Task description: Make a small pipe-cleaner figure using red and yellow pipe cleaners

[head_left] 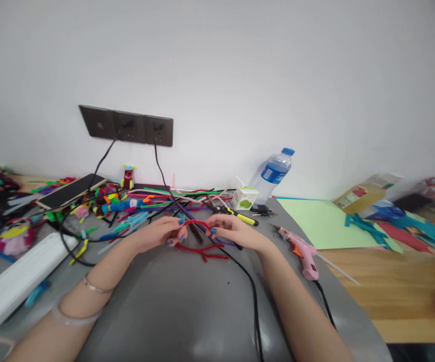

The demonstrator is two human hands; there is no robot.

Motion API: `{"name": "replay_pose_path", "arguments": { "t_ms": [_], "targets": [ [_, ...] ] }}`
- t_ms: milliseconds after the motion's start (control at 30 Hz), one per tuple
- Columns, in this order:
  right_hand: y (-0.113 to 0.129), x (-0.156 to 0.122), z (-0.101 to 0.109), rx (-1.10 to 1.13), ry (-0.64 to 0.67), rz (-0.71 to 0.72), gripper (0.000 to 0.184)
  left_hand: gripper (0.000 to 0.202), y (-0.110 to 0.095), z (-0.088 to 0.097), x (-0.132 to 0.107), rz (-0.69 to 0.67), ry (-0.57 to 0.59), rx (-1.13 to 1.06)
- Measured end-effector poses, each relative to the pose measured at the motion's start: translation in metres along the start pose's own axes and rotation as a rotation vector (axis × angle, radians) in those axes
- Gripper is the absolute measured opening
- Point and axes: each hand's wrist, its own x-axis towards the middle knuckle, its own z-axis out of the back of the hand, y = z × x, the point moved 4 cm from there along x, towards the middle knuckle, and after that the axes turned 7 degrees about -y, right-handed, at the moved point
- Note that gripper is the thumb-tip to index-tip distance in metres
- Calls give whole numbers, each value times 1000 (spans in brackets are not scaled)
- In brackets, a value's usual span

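Both my hands meet over the grey mat (pixel 172 296) and pinch a red pipe cleaner (pixel 196 222) that arches between them. My left hand (pixel 162 233) grips its left end with curled fingers. My right hand (pixel 230 230) grips the right end the same way. Under the hands lie more red pipe cleaner pieces (pixel 202 250), bunched together. A pile of coloured pipe cleaners (pixel 142 203) spreads just beyond my fingers.
A pink glue gun (pixel 305 253) lies to the right, its black cord (pixel 253 301) crossing the mat. Behind stand a small juice carton (pixel 244 197), a water bottle (pixel 273 173), yellow-handled pliers (pixel 240 215), a wall socket strip (pixel 126 125), green paper (pixel 326 221) and a white power strip (pixel 21 279).
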Motion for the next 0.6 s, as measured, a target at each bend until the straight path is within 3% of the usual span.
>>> {"name": "replay_pose_path", "arguments": {
  "t_ms": [200, 367, 500, 600],
  "targets": [
    [-8, 0, 21, -55, -160, -20, 26, 39, -6, 9, 1, -71, -65, 251],
    [-7, -3, 29, -143, -160, -6, 31, 39, -13, 9, -1, -115, -61, 493],
    [0, -4, 32, -349, -255, 119, 35, 37, -21, 14, -3, -320, -218, 792],
    [5, -3, 30, -423, -359, 192, 35, 32, -24, 18, -5, -436, -368, 856]
  ]
}}
